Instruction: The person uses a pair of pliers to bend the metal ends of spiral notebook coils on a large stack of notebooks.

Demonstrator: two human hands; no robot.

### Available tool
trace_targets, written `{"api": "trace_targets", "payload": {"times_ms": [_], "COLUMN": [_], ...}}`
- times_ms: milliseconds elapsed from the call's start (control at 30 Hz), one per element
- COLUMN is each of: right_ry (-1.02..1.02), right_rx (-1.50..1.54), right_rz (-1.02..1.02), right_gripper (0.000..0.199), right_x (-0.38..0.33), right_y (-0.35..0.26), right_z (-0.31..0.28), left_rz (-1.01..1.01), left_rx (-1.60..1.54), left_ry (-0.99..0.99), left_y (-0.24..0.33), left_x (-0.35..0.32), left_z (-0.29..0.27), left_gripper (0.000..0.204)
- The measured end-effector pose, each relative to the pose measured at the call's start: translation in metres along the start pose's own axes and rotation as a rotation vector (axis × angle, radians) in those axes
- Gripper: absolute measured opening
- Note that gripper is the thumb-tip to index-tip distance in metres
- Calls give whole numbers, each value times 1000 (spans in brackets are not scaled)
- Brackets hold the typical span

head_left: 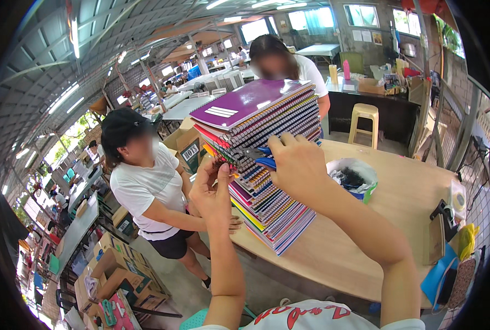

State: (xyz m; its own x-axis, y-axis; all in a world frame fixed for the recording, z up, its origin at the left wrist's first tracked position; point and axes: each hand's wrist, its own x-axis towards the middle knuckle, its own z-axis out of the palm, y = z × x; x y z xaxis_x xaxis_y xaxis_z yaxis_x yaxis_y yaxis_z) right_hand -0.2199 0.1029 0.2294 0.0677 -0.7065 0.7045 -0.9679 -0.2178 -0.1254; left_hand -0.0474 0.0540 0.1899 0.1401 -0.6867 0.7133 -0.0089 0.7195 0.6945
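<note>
A tall stack of spiral notebooks point(272, 192) stands on the table in front of me, its wire-bound spines facing my side. A purple-covered notebook point(250, 103) lies on top. My right hand point(300, 165) is closed round blue-handled pliers point(265, 158), whose metal jaws reach to the spine edge in the upper part of the stack. At the stack's left corner, my left hand point(213, 184) pinches the end of a notebook's binding; the fingertips partly hide it. Exactly what the jaws touch is too small to tell.
On the wooden table point(399, 192), a white tub point(360, 179) with dark wire scraps sits right of the stack. A person in a black cap point(146, 170) stands left, another person point(311, 66) behind the stack. Tape and bags lie at far right. Cardboard boxes point(118, 269) stand lower left.
</note>
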Motion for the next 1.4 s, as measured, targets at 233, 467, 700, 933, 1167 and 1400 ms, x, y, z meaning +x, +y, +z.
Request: {"api": "trace_targets", "payload": {"times_ms": [233,467,700,933,1167,1400], "right_ry": [89,-21,-15,115,111,110], "right_rx": [-102,-4,4,-83,-51,-75], "right_rz": [-26,-30,-30,12,8,-32], "right_gripper": [41,24,18,44,45,45], "right_x": [5,13,6,6,7,14], "right_y": [-9,-1,7,8,4,1], "right_z": [2,10,-1,1,-5,-3], "left_rz": [3,1,-30,23,50,156], "left_rx": [3,11,23,5,104,251], "left_ry": [-7,4,14,-39,-28,-57], "left_y": [3,3,5,23,18,18], "left_x": [4,5,6,15,17,21], "left_z": [2,4,2,11,7,2], "left_gripper": [23,21,25,32,28,25]}}
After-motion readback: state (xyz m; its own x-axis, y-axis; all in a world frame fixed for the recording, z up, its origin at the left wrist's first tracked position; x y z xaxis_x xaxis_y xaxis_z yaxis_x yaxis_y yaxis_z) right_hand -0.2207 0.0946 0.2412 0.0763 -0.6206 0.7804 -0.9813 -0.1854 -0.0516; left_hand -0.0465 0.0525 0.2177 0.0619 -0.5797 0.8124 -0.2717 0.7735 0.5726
